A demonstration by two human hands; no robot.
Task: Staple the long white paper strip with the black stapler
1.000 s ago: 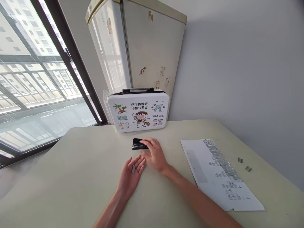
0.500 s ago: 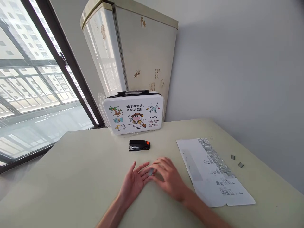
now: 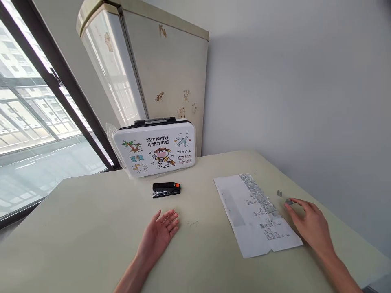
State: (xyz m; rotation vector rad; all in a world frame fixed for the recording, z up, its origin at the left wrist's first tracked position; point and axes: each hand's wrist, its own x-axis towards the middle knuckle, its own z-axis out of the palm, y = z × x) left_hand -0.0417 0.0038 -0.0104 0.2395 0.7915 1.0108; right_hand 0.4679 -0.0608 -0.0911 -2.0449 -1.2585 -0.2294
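My left hand (image 3: 160, 232) lies palm up on the beige table (image 3: 91, 228), fingers apart, nothing in it. A black stapler (image 3: 166, 189) with an orange end sits a little beyond it. My right hand (image 3: 310, 223) reaches out at the right, past a printed paper sheet (image 3: 256, 215). Its thumb and forefinger close around a small grey staple strip (image 3: 288, 202) on the table. Another staple strip (image 3: 279, 193) lies just beyond it.
A white case (image 3: 154, 148) with cartoon travel pictures stands upright at the table's far edge. Behind it is a worn beige fridge (image 3: 146, 69). A large window (image 3: 27, 122) fills the left; a grey wall runs along the right.
My left palm held a staple strip, then my right hand came to it. Now the palm is bare and my right hand has swung right to the strips. The view turned right.
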